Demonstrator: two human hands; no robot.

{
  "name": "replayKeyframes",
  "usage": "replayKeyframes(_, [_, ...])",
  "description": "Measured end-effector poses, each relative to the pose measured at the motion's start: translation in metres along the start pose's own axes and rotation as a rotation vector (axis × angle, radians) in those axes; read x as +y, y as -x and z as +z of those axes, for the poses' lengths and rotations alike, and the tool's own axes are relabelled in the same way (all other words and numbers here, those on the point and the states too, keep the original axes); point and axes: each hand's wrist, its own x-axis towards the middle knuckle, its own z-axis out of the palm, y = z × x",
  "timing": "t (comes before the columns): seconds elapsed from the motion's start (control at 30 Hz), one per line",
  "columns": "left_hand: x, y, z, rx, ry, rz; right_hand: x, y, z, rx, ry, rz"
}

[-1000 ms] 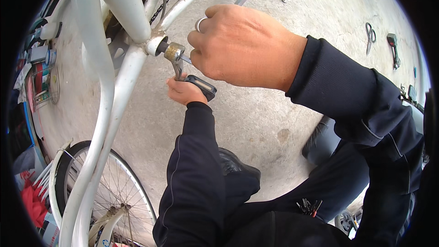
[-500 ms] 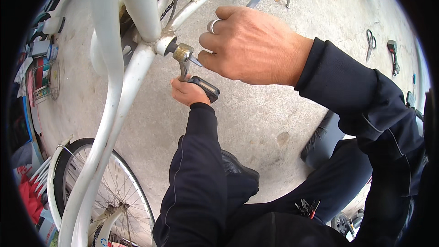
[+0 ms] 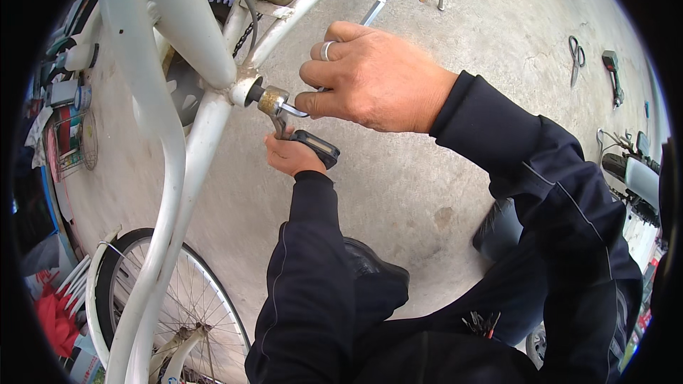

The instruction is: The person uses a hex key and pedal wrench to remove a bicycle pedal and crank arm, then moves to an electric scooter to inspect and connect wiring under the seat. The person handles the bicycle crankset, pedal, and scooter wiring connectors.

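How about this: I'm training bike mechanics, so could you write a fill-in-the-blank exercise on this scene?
1. The right hand holds a metal tool and wears a ____ on one finger.
2. The left hand holds the crank arm with its black ____.
3. The bicycle frame is painted ____.
Missing words: ring; pedal; white.

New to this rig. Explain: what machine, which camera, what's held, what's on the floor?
No robot: just a person's two bare hands. The left of two head-worn fisheye cameras looks down, so straight edges bend near the rim. The left hand holds the crank near its pedal, beside a white bike frame. The right hand grips a metal tool whose other end is at the crank's upper end. Scissors lie on the floor, far right.
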Motion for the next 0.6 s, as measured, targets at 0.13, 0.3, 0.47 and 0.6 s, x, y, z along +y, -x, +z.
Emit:
replayKeyframes(0.13, [0.009, 0.005, 0.002, 0.021, -0.005, -0.019, 0.019, -0.006, -0.011, -0.16, -0.003, 0.062])
replayKeyframes(0.3, [0.017, 0.011, 0.004, 0.019, -0.059, -0.07, 0.041, -0.015, -0.027, -0.174, -0.059, 0.086])
replayKeyframes(0.47, [0.011, 0.002, 0.003, 0.023, -0.081, -0.034, 0.039, -0.004, -0.006, 0.117, -0.102, 0.126])
replayKeyframes(0.6, [0.007, 0.001, -0.012, 0.06, -0.055, 0.029, 0.026, -0.002, 0.031, 0.267, -0.09, 0.325])
